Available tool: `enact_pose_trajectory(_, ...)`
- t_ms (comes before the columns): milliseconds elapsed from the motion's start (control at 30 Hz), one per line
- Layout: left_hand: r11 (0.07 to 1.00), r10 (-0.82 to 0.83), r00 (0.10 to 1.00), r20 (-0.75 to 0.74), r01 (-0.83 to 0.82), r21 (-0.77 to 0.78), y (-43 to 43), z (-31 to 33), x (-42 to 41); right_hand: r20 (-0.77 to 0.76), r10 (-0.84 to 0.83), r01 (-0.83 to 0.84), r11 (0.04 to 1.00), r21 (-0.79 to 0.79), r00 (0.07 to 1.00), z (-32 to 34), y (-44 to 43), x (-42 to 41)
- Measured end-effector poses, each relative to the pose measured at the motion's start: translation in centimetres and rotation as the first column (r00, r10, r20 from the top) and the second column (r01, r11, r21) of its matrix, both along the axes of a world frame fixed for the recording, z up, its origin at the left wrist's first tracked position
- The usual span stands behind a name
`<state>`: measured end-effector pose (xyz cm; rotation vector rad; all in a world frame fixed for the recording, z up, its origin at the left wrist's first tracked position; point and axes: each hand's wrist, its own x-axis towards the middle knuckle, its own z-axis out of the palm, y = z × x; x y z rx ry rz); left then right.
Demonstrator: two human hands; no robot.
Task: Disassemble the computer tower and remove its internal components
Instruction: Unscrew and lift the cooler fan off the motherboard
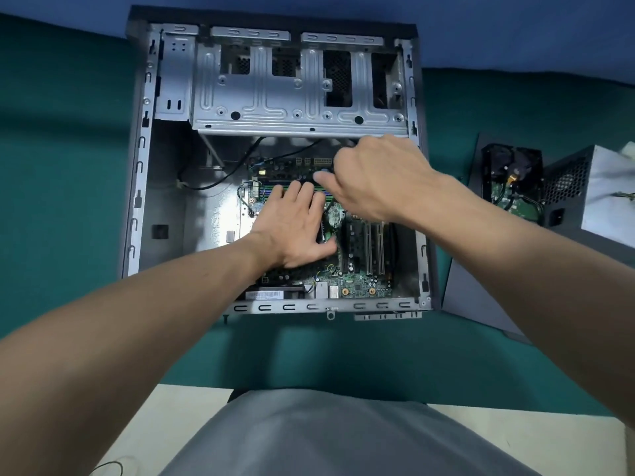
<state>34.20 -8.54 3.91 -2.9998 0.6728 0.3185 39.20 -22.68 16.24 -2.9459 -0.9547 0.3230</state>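
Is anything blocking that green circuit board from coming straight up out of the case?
Nothing covers the circuit board; the case is open on top. But black cables run to its upper-left corner, and both hands lie on it: left hand flat, right hand curled near its top edge.

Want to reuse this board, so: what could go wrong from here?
1. The left hand lies flat and bare on the motherboard: pressing may flex it or pass static.
2. The right hand, fingers curled, works close under the drive cage; a sudden release could drive knuckles into its metal edge.
3. A black cable runs to the board's far-left corner; lifting the board now might snag it.
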Motion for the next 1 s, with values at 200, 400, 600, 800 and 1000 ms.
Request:
enact_pose_trajectory(200, 0.999, 0.015, 1.0, -0.007, -0.015, 0.032, -0.1, -0.1, -0.1, -0.246, 0.03, -0.066, 0.988, -0.138, 0.969, 1.2, 1.6, 1.3)
enact_pose_trajectory(400, 0.998, 0.03, 0.997, -0.076, -0.026, 0.052, -0.1, 0.3, 0.1, -0.221, 0.338, -0.376, 0.914, -0.156, 0.915, 2.1, 2.3, 0.7)
enact_pose_trajectory(600, 1.0, 0.013, 0.996, -0.093, -0.011, 0.016, 0.1, 0.5, 0.0, -0.309, 0.277, -0.329, 0.935, -0.131, 0.91, 2.3, 2.1, 0.5)
enact_pose_trajectory(800, 0.993, 0.114, 0.981, -0.156, -0.117, -0.009, 0.7, 1.3, -0.5, -0.41, -0.145, 0.003, 0.945, -0.327, 0.901, 3.0, 3.0, 1.1)
enact_pose_trajectory(1000, 0.984, -0.146, 0.972, -0.186, 0.124, -0.127, 2.8, 1.0, 0.6, -0.535, -0.487, 0.286, 0.863, -0.417, 0.69, 3.4, 4.1, 1.0)
